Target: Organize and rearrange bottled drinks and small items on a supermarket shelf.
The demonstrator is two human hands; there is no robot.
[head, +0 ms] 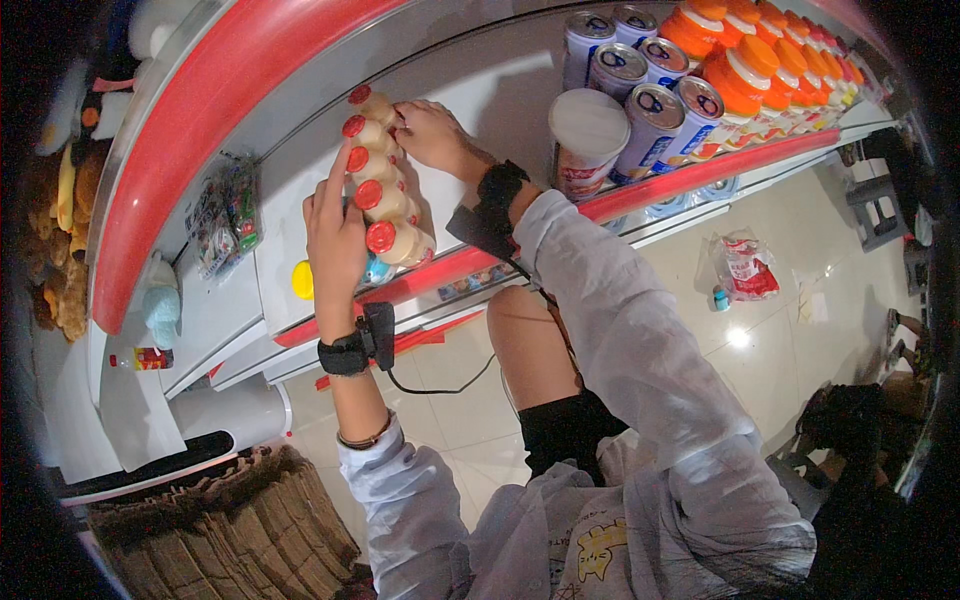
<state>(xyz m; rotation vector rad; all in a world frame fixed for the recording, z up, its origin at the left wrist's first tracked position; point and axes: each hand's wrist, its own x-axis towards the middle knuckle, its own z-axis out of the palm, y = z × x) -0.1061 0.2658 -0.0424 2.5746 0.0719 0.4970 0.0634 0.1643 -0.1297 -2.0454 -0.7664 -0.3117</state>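
Observation:
A pack of small cream-coloured drink bottles with red foil caps (pixel 379 191) stands on the white shelf (pixel 289 225) in front of me. Along its left side lies my left hand (pixel 334 232), fingers stretched up beside the caps. My right hand (pixel 433 139) has its fingertips on the far right of the pack, so both hands hold it between them. Close to my left wrist a round yellow cap (pixel 302 280) shows on the shelf. A blue item (pixel 376 268), partly hidden by the pack and my hand, sits near the shelf's front edge.
Right of the pack stand a white-lidded tub (pixel 589 124), several ring-pull cans (pixel 655 109) and orange-capped bottles (pixel 750 67). A red edge strip (pixel 637 191) runs along the shelf front. Clear plastic packets (pixel 225 214) lie left. Flattened cardboard (pixel 225 517) is stacked below.

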